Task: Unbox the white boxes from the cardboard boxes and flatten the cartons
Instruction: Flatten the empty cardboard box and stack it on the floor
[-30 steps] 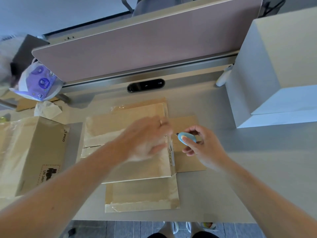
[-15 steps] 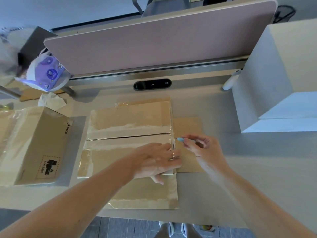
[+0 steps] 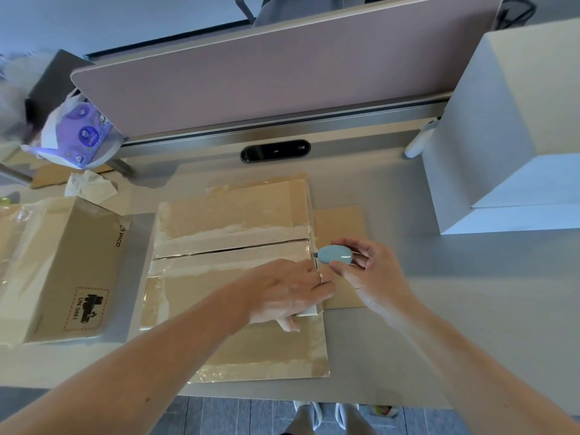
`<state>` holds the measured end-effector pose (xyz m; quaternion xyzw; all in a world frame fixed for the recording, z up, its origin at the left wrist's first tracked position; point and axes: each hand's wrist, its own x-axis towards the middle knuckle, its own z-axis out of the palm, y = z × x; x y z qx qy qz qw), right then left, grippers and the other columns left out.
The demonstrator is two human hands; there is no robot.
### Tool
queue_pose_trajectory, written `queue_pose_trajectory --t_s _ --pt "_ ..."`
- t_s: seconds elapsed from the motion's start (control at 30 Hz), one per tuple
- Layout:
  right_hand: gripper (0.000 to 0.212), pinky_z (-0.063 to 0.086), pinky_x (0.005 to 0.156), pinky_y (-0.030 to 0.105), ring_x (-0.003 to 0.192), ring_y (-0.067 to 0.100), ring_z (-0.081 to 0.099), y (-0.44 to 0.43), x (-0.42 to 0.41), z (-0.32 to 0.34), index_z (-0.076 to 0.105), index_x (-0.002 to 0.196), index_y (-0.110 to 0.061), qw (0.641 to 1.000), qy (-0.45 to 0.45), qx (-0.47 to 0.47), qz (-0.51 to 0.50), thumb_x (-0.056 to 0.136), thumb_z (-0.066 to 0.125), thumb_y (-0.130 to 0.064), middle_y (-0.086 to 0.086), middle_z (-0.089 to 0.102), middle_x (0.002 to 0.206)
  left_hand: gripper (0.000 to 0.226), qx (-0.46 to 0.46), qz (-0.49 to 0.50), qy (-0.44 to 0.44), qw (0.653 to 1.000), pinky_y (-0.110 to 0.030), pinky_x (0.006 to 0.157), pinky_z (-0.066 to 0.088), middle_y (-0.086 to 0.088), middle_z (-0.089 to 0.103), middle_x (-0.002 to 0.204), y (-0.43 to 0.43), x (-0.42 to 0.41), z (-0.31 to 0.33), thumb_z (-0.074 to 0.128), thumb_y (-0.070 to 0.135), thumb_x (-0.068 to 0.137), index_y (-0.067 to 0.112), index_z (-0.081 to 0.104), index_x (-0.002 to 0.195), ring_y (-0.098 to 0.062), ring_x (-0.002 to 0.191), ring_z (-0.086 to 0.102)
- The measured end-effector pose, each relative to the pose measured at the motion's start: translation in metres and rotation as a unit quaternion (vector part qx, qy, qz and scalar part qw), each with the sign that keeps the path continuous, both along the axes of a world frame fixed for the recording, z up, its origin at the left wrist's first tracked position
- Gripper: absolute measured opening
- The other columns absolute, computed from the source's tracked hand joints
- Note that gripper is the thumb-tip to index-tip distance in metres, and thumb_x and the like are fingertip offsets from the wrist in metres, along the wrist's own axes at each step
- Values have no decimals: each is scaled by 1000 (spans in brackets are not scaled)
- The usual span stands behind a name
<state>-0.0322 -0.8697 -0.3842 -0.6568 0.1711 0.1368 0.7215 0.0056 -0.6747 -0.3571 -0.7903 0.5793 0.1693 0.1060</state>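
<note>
A taped cardboard carton (image 3: 232, 227) lies in front of me on the desk, its top flaps split along a central seam. My left hand (image 3: 288, 291) rests flat on its near flap at the right edge, fingers spread. My right hand (image 3: 367, 271) pinches a small light-blue box cutter (image 3: 334, 254), whose blade tip touches the tape at the right end of the seam. A flattened piece of cardboard (image 3: 340, 224) lies under the carton's right side. Stacked white boxes (image 3: 508, 136) stand at the right.
A second closed carton (image 3: 62, 265) with a PICO mark sits at the left. A pink desk divider (image 3: 266, 80) and a metal rail close off the back. A purple-and-white bag (image 3: 78, 133) and crumpled paper (image 3: 89, 186) lie at the back left. The desk's front edge is near my feet.
My left hand slid from the middle of the carton down to its near right flap and settled there. My right hand brought the cutter's tip to the seam's right end.
</note>
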Motion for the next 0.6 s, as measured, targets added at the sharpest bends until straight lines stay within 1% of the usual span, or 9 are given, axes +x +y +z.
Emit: queue_pose_trajectory --t_s 0.07,0.23,0.3,0.4,0.47,0.6 --pt "35 53 76 14 95 7 73 -2 0 0 71 109 -12 1000 -8 -5 10 80 77 6 -2 78 99 75 -7 0 -8 1000 -38 68 53 -5 57 117 1 0 2 84 51 72 13 48 126 -25 91 53" --pt "35 54 77 15 94 10 73 3 -1 0 70 110 -8 1000 -18 -4 18 80 77 8 2 77 102 66 -4 11 27 1000 -43 72 54 -8 50 120 -1 -1 3 83 41 76 11 46 123 -28 98 52" --pt "35 56 78 18 95 11 74 5 -1 -1 70 109 -10 1000 -22 -5 16 80 77 8 1 76 103 65 -24 12 31 999 -39 68 51 -8 50 120 -1 -3 4 85 37 75 11 46 121 -28 98 52" --pt "34 58 81 23 95 12 74 9 -2 -2 68 108 -14 999 -22 -23 10 81 77 6 0 76 103 72 -60 2 23 998 -33 62 44 -6 53 111 1 -3 3 90 37 66 14 42 114 -26 91 53" --pt "33 58 83 24 94 11 74 10 -2 -1 67 106 -18 998 -30 -49 18 81 78 2 -1 75 103 73 -79 2 32 996 -32 60 45 -7 53 108 1 -2 1 93 36 61 12 47 111 -26 88 53" --pt "33 59 86 28 90 7 74 5 6 0 69 103 -28 990 -29 -117 77 79 82 -9 -7 76 99 76 -80 -10 18 997 -31 60 46 -6 54 108 2 -3 -5 92 41 62 15 40 111 -25 88 53"
